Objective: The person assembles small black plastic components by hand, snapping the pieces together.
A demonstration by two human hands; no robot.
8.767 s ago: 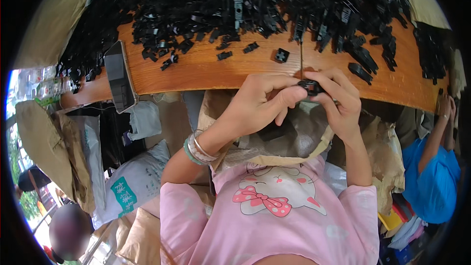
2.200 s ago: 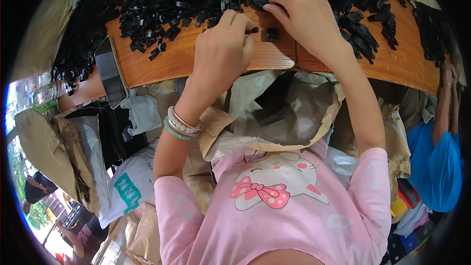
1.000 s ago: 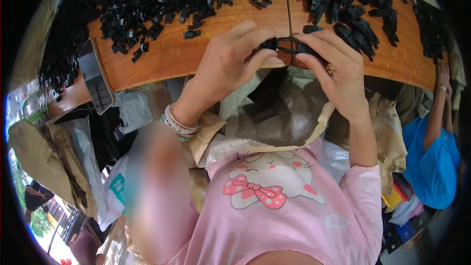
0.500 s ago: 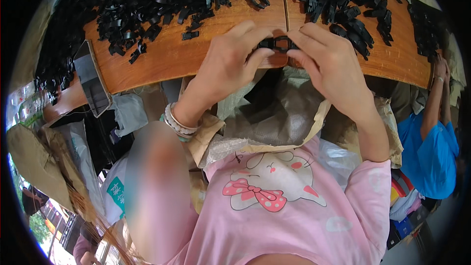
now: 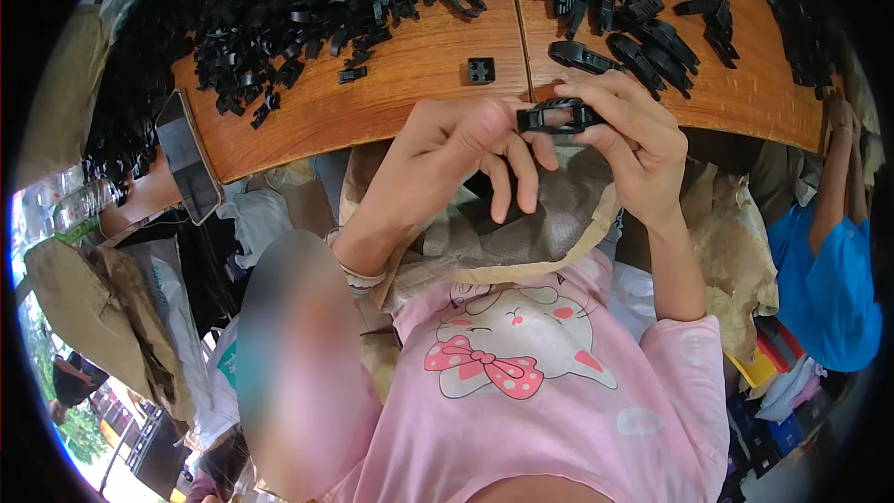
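A black plastic clip-like part (image 5: 562,117) with an open middle is pinched between the thumb and fingers of my right hand (image 5: 638,135), just off the table's near edge. My left hand (image 5: 466,144) is at the part's left end, its fingers apart and hanging loosely. Whether the left fingertips touch the part is hard to tell. A small square black piece (image 5: 480,71) lies on the wooden table (image 5: 400,98) beyond my hands. Right of it rests a long black part (image 5: 582,57).
Heaps of small black plastic pieces (image 5: 247,47) and longer black parts (image 5: 643,9) cover the far table. A grey tray-like object (image 5: 186,154) leans at the left edge. An open paper-edged sack (image 5: 521,233) sits below my hands. Another person's blue sleeve (image 5: 824,289) shows at right.
The part in my right hand has come nearer to me. My left fingers have loosened from around its left end and spread. The small square piece on the table has come into sight.
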